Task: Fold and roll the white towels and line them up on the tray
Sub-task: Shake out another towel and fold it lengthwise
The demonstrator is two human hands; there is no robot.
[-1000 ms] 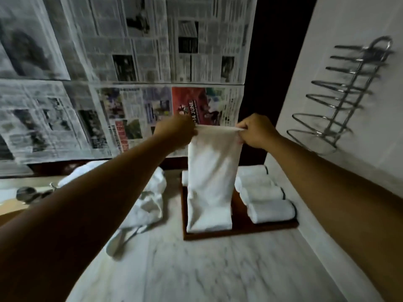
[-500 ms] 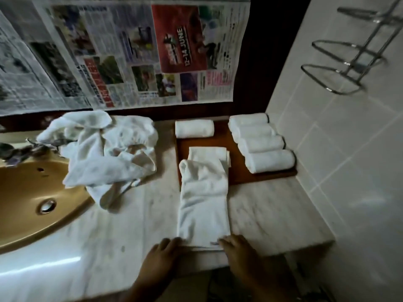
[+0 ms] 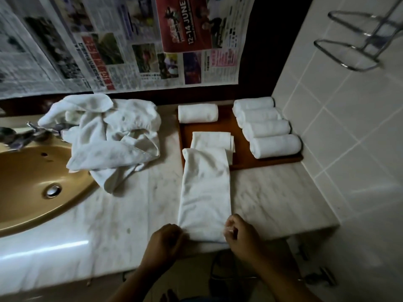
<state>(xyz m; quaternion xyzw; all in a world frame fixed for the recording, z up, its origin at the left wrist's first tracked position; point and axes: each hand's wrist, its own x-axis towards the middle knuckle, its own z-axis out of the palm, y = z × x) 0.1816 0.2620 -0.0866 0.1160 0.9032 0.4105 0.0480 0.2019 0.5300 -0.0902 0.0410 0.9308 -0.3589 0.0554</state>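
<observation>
A long folded white towel lies on the marble counter, its far end bunched over the front of the brown wooden tray. My left hand grips its near left corner and my right hand pinches its near right corner, at the counter's front edge. On the tray, several rolled white towels lie side by side along the right, and one more roll lies at the back left.
A heap of unfolded white towels lies left of the tray, hanging over the rim of a golden-brown sink. Newspaper covers the back wall. A tiled wall with a chrome wire rack stands to the right.
One second ago both hands held the towel up by its top edge. It was then laid flat on the counter, and now my fingers have curled round its near corners.
</observation>
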